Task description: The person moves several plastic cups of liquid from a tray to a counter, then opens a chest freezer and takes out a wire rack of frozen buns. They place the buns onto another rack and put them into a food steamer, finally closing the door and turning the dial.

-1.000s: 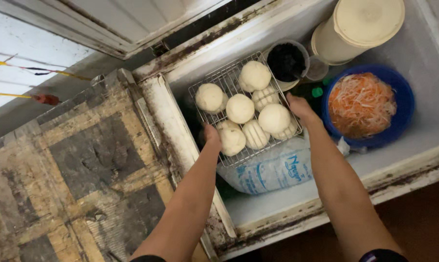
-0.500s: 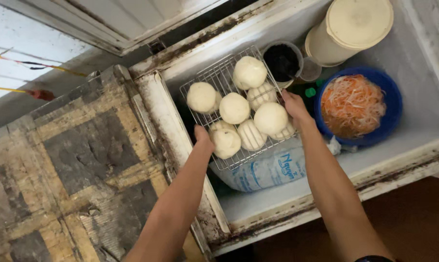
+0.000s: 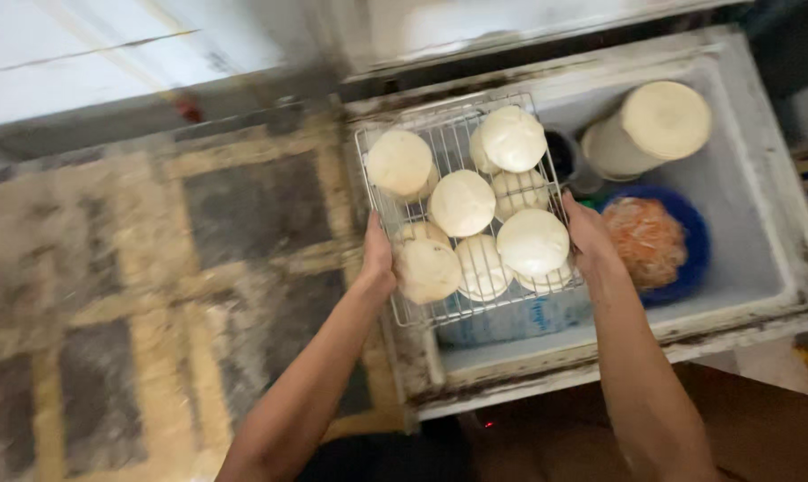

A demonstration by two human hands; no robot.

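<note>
At the centre of the frame the left hand and right hand are each clamped on an opposite edge of a wire basket of round white lidded tubs; it sits above the open chest freezer; a blue bowl of shredded food lies right.

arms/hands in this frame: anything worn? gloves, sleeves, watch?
Both forearms are bare from elbow to fingers: no gloves and no sleeves in view. The left hand and right hand show no rings, and neither wrist shows a watch or band. The picture is motion-blurred, so small items could be missed. Upper arms are out of frame.
</note>
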